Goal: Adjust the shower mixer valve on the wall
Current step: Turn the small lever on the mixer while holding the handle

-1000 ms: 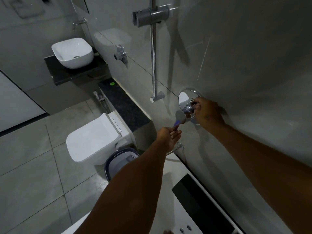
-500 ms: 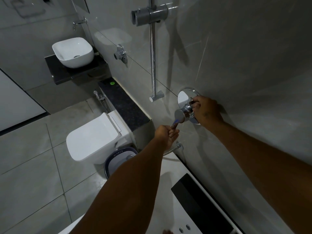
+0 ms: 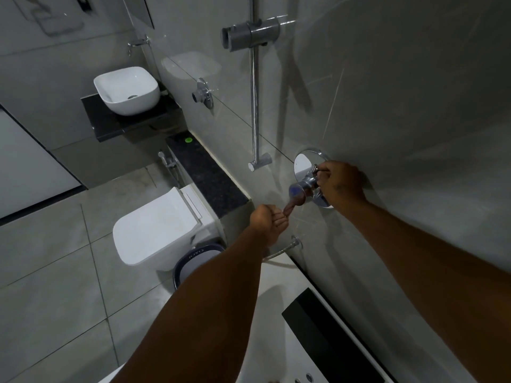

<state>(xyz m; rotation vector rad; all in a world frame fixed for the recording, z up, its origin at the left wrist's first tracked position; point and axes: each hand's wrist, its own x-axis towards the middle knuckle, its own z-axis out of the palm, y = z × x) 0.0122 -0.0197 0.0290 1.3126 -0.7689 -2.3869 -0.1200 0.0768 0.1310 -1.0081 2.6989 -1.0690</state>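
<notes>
The chrome shower mixer valve [image 3: 306,165] sits on the grey tiled wall, a round plate with a protruding knob [image 3: 299,189] that has a blue mark on its face. My right hand [image 3: 342,186] is closed around the small chrome pin and the body of the valve from the right, hiding part of the plate. From below, my left hand [image 3: 268,220] reaches up palm-up with most fingers curled. Its extended fingertips pinch the underside of the knob.
A chrome slide rail [image 3: 255,87] with a grey shower holder [image 3: 250,34] runs up the wall left of the valve. Below are a flexible hose outlet [image 3: 294,243], a white tub edge [image 3: 279,286], a white toilet [image 3: 157,228], a bin [image 3: 193,258], a dark ledge [image 3: 204,172] and a washbasin [image 3: 127,91].
Both hands stay on the valve. My left hand has shifted slightly, its fingertips still under the knob. The view has tilted a little.
</notes>
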